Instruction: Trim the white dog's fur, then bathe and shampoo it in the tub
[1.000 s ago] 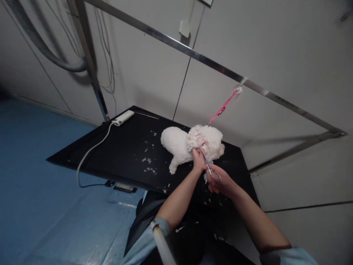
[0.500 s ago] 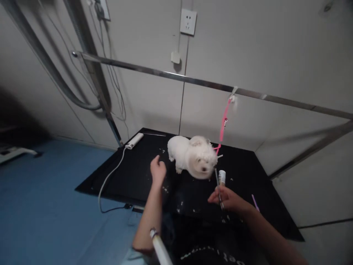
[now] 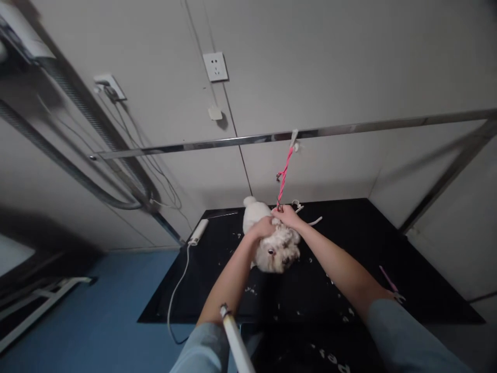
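A small white dog (image 3: 277, 251) is on the black table, its head low and facing me. My left hand (image 3: 264, 227) lies at the back of its head and neck, fingers curled into the fur and partly hidden. Just behind the head, my right hand (image 3: 286, 215) pinches the lower end of the twisted pink leash (image 3: 285, 173), close to a metal clasp. The leash hangs from a horizontal metal bar (image 3: 248, 139). Part of a pair of scissors (image 3: 398, 297) shows beside my right forearm.
White clippers (image 3: 199, 232) with a cable lie at the black table's (image 3: 341, 248) left back edge. A purple tool (image 3: 388, 278) lies on the right. Fur clippings are scattered about. A white stick-like object (image 3: 237, 344) juts up in front of my left arm.
Both hands have moved to the dog's head and neck. My right hand has let go of the scissors and taken hold of the leash, now twisted. The view has shifted.
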`<state>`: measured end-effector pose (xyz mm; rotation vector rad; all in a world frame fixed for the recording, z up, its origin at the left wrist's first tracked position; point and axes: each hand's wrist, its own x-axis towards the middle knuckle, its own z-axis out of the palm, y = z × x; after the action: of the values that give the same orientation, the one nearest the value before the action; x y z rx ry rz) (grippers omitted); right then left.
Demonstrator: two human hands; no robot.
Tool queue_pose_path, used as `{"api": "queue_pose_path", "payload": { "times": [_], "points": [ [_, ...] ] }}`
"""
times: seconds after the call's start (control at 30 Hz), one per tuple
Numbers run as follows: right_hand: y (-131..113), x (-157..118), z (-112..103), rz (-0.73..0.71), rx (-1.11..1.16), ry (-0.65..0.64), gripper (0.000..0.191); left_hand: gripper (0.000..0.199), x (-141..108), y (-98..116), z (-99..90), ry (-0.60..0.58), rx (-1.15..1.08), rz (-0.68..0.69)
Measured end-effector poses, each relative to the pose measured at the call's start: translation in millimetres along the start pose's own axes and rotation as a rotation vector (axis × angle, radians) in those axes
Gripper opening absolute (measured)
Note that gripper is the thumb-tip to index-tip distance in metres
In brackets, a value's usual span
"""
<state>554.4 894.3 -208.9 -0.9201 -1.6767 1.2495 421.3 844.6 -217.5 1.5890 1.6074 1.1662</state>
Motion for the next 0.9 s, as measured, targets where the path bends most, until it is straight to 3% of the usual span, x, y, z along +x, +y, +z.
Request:
{"api": "queue_pose_path", "payload": {
  "times": [0.07,0.1,0.17,0.23,0.3,0.37,0.43,0.47,0.53,0.6,0.63,0.7,0.77,0.8,0.83,0.9],
  "points": [
    [2,-4,-6,0.006,-0.035,0.067,0.037,0.01,-18,0,-2.4,-0.17,0.097,0.042],
    [0,-5,-13,0.01,-0.033,0.137,0.039,0.008,-25,3,-3.9,-0.196,0.109,0.072],
    [-6,-7,-26,-0.022,0.009,0.281,0.038,0.008,-35,13,-7.4,-0.154,0.073,0.143],
    [-16,-10,-33,-0.063,0.077,0.317,0.034,0.007,-39,26,-13.6,-0.056,-0.002,0.221],
    [-25,-20,-29,-0.062,0.131,0.165,0.036,0.011,-43,39,-24.7,0.103,-0.101,0.301],
    [-31,-37,-23,-0.035,0.13,-0.093,0.041,0.024,-54,49,-40.8,0.28,-0.203,0.376],
    [-32,-61,-23,-0.035,0.085,-0.303,0.044,0.035,-78,53,-58.2,0.345,-0.265,0.424],
    [-30,-74,-28,-0.04,0.067,-0.359,0.045,0.04,-95,53,-66.1,0.299,-0.274,0.431],
    [-19,-102,-47,-0.025,0.072,-0.364,0.045,0.044,-133,50,-78.6,0.034,-0.22,0.382],
    [4,-128,-73,0.025,0.094,-0.221,0.046,0.042,-160,47,-86.7,-0.149,-0.065,0.372],
    [18,-140,-87,0.055,0.08,-0.081,0.047,0.04,-163,47,-89.5,-0.125,0.013,0.393],
    [50,-162,-110,0.087,-0.019,0.304,0.049,0.037,-146,47,-91.3,0.111,0.125,0.437],
    [78,-182,-125,0.069,-0.153,0.675,0.05,0.037,-103,44,-82.6,0.36,0.14,0.396],
    [89,-191,-129,0.052,-0.206,0.795,0.052,0.033,-77,40,-71.7,0.401,0.148,0.356],
    [96,-200,-130,0.03,-0.248,0.853,0.053,0.027,-52,35,-55.7,0.341,0.167,0.316],
    [100,-211,-124,-0.044,-0.325,0.823,0.049,0.021,-14,21,-10.9,0.05,0.159,0.248]
  ]
}}
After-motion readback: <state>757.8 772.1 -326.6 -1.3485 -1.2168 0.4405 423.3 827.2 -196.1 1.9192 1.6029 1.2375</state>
